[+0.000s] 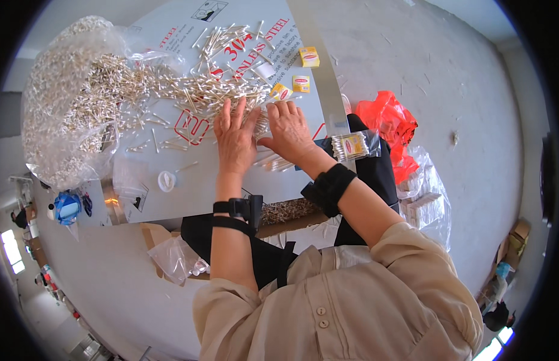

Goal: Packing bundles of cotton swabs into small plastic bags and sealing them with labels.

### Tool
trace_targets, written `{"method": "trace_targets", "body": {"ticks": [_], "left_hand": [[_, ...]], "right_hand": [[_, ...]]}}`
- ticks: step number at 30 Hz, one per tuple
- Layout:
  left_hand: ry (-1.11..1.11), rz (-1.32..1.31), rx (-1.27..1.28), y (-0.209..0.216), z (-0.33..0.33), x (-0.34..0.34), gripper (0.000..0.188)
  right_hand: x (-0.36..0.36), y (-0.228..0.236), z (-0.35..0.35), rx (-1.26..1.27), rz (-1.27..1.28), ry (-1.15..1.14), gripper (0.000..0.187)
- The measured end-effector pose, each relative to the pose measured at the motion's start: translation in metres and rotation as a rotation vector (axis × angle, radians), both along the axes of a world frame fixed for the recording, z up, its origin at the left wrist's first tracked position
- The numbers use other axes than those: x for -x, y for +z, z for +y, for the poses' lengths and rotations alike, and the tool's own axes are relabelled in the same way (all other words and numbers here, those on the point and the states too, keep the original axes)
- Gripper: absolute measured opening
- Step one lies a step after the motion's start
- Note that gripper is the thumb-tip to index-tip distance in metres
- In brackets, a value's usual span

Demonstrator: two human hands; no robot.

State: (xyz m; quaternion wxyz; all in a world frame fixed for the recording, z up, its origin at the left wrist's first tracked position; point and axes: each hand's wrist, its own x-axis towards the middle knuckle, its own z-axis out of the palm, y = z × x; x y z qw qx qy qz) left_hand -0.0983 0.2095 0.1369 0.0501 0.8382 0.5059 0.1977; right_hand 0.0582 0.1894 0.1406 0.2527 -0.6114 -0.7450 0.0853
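The largest thing is the table [183,204], its grey top printed with red and black markings. A big clear plastic bag [51,120] of cotton swabs slumps over its left side, mouth toward the middle. Below the near edge stands a cardboard box [154,236], partly hidden by the table and the person's arms, with a crumpled clear bag at its left end. From the big bag's mouth a heap of loose cotton swabs [189,89] runs rightward across the table to the hands. Right of the table are a clear bag of white packs [426,207] and, just beyond it, a crumpled red bag [384,120].

The left hand [236,141] lies palm down at the heap's right end, its grip loose, the fingers long and a little apart. The right hand [286,127] sits just beside it, fingers bent, thumb toward the left hand. Swabs show between and under both; I cannot tell whether either grip has hold of any.

Near the right forearm lies a clear packet of swabs [351,146] with a yellow card. Smaller yellow-and-white cards [301,83] lie beyond the right hand, and a white ring-shaped piece [166,181] near the left forearm.
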Motion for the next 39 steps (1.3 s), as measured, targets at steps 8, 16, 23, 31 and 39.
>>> {"method": "trace_targets", "body": {"ticks": [8,16,23,31,39], "left_hand": [[-0.057,0.102,0.017,-0.018,0.018,0.012,0.048],[0.031,0.138,-0.078,-0.021,0.032,0.046,0.051],[0.138,0.082,-0.171,-0.002,0.022,0.047,0.057],[0.487,-0.105,-0.105,-0.025,-0.032,0.022,0.024],[0.385,-0.17,-0.149,-0.016,-0.018,0.013,0.023]], "right_hand": [[0.006,-0.015,0.015,0.016,-0.297,0.089,0.019],[-0.03,-0.013,0.017,-0.033,-0.407,0.313,0.009],[-0.051,-0.009,-0.005,0.071,-0.346,0.293,0.01],[-0.038,-0.019,-0.011,0.008,-0.019,0.186,0.013],[-0.041,-0.025,-0.02,0.012,0.045,0.298,0.006]]}}
